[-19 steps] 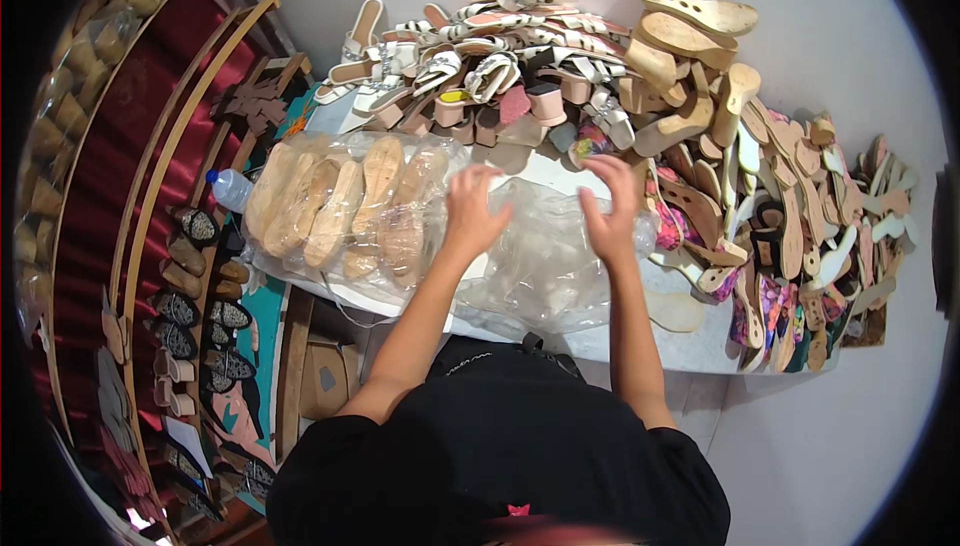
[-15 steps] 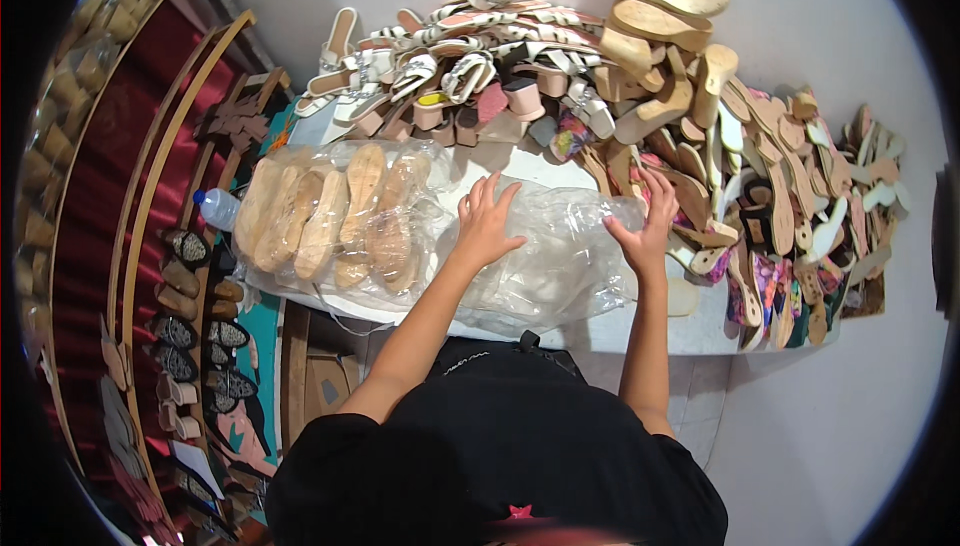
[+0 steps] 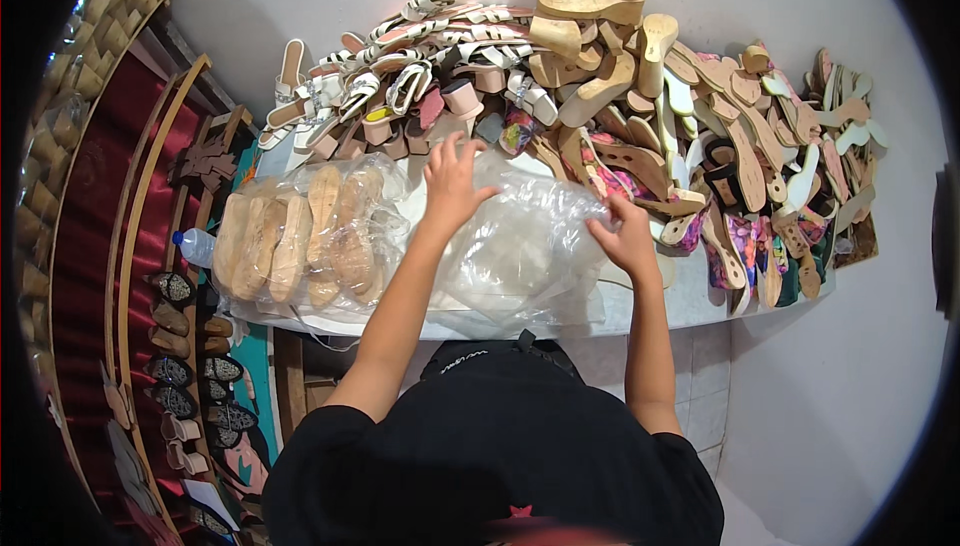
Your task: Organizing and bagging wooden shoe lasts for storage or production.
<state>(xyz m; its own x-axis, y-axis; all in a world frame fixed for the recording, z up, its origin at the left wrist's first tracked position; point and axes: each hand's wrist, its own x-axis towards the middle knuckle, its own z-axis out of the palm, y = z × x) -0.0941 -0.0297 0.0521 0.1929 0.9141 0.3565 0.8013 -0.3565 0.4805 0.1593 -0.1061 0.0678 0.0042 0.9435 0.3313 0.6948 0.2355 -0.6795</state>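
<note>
A crumpled clear plastic bag lies on the white counter in front of me. My left hand rests flat on its far left part, fingers spread. My right hand pinches the bag's right edge. To the left lies another clear bag holding several tan wooden soles.
A heap of white strapped sandals lies at the back, with bare wooden soles and patterned insoles piled at the right. A plastic bottle sits at the counter's left end. Shelves with dark shoes run down the left.
My right hand has drawn in from the bag's far right edge toward me and now pinches the plastic. My left hand has shifted slightly away over the bag.
</note>
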